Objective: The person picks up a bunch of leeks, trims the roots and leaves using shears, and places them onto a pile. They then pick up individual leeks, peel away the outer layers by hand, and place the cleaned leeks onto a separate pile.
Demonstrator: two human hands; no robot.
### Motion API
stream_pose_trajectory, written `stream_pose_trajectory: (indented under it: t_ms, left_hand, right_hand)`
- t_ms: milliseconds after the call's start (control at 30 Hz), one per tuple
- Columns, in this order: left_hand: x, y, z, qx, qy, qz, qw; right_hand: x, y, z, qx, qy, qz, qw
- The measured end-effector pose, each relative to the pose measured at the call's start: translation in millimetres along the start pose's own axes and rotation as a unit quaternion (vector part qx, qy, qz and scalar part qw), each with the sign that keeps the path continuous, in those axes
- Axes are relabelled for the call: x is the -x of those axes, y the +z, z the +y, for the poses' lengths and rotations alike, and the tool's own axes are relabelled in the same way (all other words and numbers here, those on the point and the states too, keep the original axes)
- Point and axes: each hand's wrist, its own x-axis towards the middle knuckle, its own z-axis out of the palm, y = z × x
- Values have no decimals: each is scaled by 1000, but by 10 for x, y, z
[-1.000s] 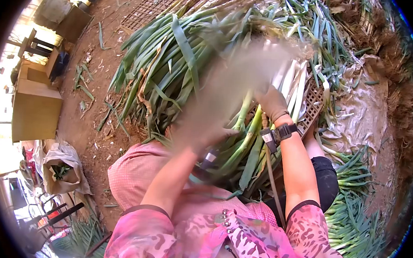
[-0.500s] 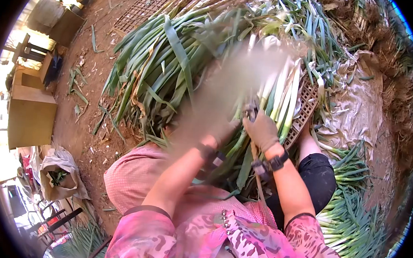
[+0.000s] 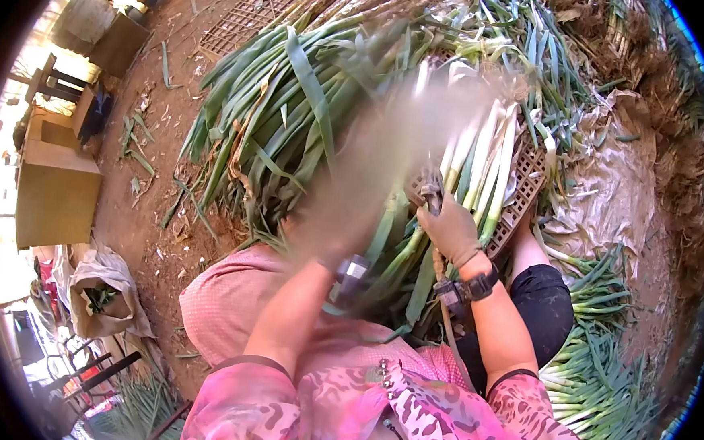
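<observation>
My right hand (image 3: 451,228), in a tan glove, is closed around the handle of an air gun (image 3: 430,189) with a metal head. A thin hose (image 3: 447,327) runs down from it past my wrist. Just beyond the tool lie leeks with white stalks (image 3: 496,168), spread over a brown plastic crate (image 3: 524,178). My left hand (image 3: 336,245) is by the green leaves left of the tool, largely lost in a blurred smear across the view; its fingers cannot be made out. A big heap of green leek leaves (image 3: 273,126) lies to the left.
More leeks (image 3: 600,388) are piled at the lower right beside my knee (image 3: 542,300). A crumpled sheet (image 3: 604,179) covers ground at the right. On the left are a wooden box (image 3: 59,194), an open sack (image 3: 106,290) and leaf scraps on the dirt floor (image 3: 161,111).
My left hand has drawn back to the left, away from the air gun, into the smear. My right hand stays nearly in place, with the gun's head turned slightly and showing more clearly.
</observation>
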Motion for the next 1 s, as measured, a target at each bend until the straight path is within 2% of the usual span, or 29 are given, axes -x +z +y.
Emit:
stream_pose_trajectory:
  t_ms: [33,133,267,367,400,433,533,567,600,633,700,767,800,833,867,900,933,967,1000]
  left_hand:
    - [2,-3,114,220,-190,-15,957]
    - [5,-78,108,311,-250,-48,916]
    - [31,-102,193,326,-258,-41,908]
    - [52,-126,222,368,-273,-36,888]
    - [30,-151,224,369,-284,-37,884]
    - [9,-159,226,371,-295,-36,880]
    - [-32,-135,286,207,-265,-7,942]
    - [-52,-120,300,150,-253,2,956]
    - [-179,-100,-13,6,-164,54,985]
    - [-223,-44,36,-43,-129,75,988]
    - [-338,142,285,-136,-54,117,982]
    - [-504,304,384,-249,-56,119,960]
    - [-585,390,372,-320,-52,129,937]
    - [-656,432,365,-390,-48,139,909]
    - [-675,428,575,-358,-130,93,920]
    - [-625,453,743,-338,-126,81,929]
    - [-563,482,885,-320,-120,67,937]
    - [-498,505,970,-303,-117,52,944]
    - [-442,550,1000,-300,-98,36,948]
  right_hand:
    - [69,41,15,13,-18,-13,1000]
    - [169,143,-47,61,-60,-42,995]
    - [43,23,-15,26,4,-47,999]
    - [245,-10,53,11,-92,-149,984]
    - [276,94,189,17,-113,-143,983]
    - [298,23,205,15,-82,-121,989]
    - [408,-332,239,14,19,-58,998]
    - [401,-424,316,-25,59,-27,998]
    - [346,-476,503,-46,65,32,996]
    - [262,-603,611,-38,116,51,991]
    - [48,-676,976,59,137,145,978]
    - [-70,-682,1132,101,61,228,967]
    - [-88,-687,1126,137,12,240,961]
    - [-108,-640,1045,144,-44,296,943]
    - [-129,-521,1011,107,-95,302,942]
    - [-147,-400,974,69,-145,309,937]
    - [-108,-338,813,-69,-110,212,969]
    - [-62,-263,658,-208,-72,107,970]
    - [-101,-117,638,-202,-47,87,974]
